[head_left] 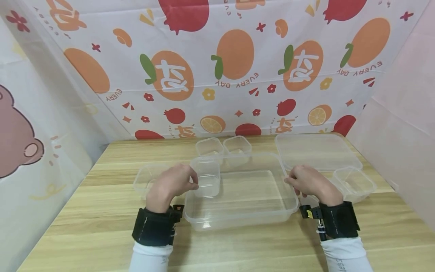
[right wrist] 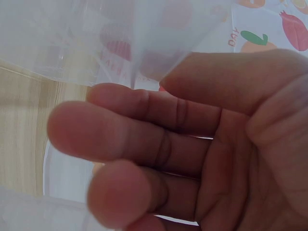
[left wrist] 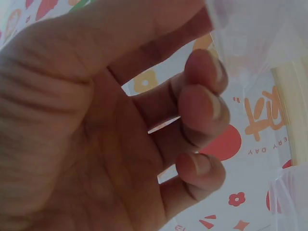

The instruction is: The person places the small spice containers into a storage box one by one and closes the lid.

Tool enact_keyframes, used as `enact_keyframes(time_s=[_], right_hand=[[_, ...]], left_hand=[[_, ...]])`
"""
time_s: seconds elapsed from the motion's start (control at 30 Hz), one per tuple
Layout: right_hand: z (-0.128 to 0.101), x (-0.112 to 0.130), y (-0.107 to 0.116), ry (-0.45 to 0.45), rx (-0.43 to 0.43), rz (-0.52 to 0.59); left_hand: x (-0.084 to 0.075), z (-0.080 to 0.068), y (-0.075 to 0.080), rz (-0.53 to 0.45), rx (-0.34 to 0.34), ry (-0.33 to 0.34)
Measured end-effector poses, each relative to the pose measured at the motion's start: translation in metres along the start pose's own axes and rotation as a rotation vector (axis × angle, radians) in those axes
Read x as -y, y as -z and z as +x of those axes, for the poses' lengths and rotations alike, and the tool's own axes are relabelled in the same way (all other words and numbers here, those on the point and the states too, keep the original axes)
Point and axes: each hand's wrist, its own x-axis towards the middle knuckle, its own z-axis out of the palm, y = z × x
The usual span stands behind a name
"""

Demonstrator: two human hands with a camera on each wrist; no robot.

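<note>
A large clear tray point(head_left: 244, 200) is sitting at the middle of the wooden table point(head_left: 85, 226), directly in front of the person. The left hand point(head_left: 173, 185) is resting at the tray's left rim, its fingers point(left wrist: 202, 103) curling inward; the wrist view shows clear plastic at the thumb and fingertips, though which edge is being pinched cannot be told for certain. A small clear tub point(head_left: 205, 176) is standing inside the tray's near-left corner, touching that hand. The right hand point(head_left: 310, 183) is gripping the tray's right rim, thumb above and fingers point(right wrist: 125, 134) lying close together beneath the plastic.

Two more small tubs point(head_left: 224, 148) are standing behind the tray, another point(head_left: 146, 177) is lying to the left, one point(head_left: 353, 183) to the right, and a flat lid point(head_left: 316, 151) is lying at the back right.

Judgement: the tray is appearing light, thin-walled and somewhat flexible, probably slick. The stiffened rim at both short ends is looking the soundest hold; squeezing the walls may be bowing them.
</note>
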Motion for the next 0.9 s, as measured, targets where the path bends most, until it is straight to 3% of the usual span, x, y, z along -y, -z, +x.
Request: enact_keyframes(time_s=[0.37,0.9], right_hand=[[0.0001,0.0,0.0,0.011,0.0,-0.011],[-0.0001,-0.0006,-0.0021,0.009,-0.008,-0.01]], left_hand=[[0.0023,0.0024,-0.0038,0.023,-0.101,0.008],[0.0057,0.004,-0.007,0.02,-0.112,0.007]])
